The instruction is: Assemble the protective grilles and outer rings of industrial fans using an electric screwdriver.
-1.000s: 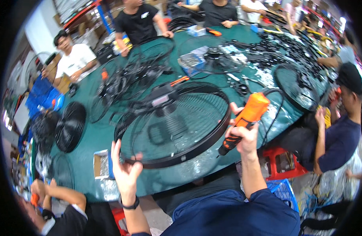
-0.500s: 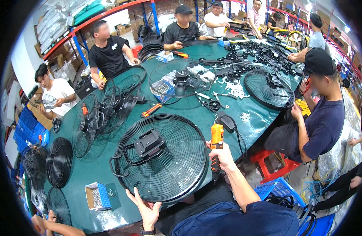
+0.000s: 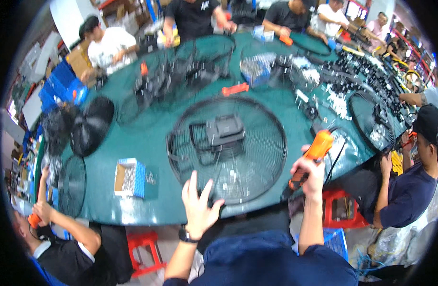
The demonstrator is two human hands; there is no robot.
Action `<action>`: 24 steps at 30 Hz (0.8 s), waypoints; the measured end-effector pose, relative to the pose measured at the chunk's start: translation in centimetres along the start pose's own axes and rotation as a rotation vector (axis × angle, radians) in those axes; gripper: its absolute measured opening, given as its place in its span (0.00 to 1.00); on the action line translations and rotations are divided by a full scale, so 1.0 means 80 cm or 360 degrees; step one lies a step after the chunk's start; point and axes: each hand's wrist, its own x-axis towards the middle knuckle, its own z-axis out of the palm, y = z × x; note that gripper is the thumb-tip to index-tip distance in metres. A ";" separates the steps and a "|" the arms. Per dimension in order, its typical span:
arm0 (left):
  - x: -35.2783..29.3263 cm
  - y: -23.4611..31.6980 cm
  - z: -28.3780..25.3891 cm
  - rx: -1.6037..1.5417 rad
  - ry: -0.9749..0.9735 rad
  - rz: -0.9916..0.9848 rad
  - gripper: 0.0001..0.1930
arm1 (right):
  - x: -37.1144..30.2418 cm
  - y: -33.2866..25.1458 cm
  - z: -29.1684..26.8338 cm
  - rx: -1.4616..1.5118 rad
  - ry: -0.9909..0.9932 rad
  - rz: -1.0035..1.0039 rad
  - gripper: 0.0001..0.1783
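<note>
Plainly round wire grille (image 3: 259, 155), tubular orange-black driver (image 3: 320, 145)

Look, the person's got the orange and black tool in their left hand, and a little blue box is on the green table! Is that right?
Not quite. In the head view, the orange and black tool is in the right hand, not the left hand. The little blue box is on the green table.

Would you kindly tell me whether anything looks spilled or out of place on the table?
A few small silvery pieces lie loose on the green table, just right of the open box; they may have spilled, since similar-looking pieces lie inside it.
</note>
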 end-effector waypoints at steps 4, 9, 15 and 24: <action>0.022 0.011 0.013 -0.0057 -0.0334 0.0036 0.37 | -0.018 -0.053 0.047 0.0540 -0.0387 -0.0015 0.38; 0.020 0.002 0.021 -0.0140 -0.0354 0.0009 0.38 | -0.033 -0.049 0.084 0.0640 -0.0706 -0.0119 0.46; 0.010 0.025 0.020 -0.0108 -0.0401 -0.0085 0.40 | -0.054 -0.019 0.096 0.0685 -0.0902 -0.0132 0.59; -0.005 0.028 0.047 -0.0151 -0.0250 -0.0188 0.45 | -0.077 0.006 0.132 0.0469 -0.0846 -0.0372 0.61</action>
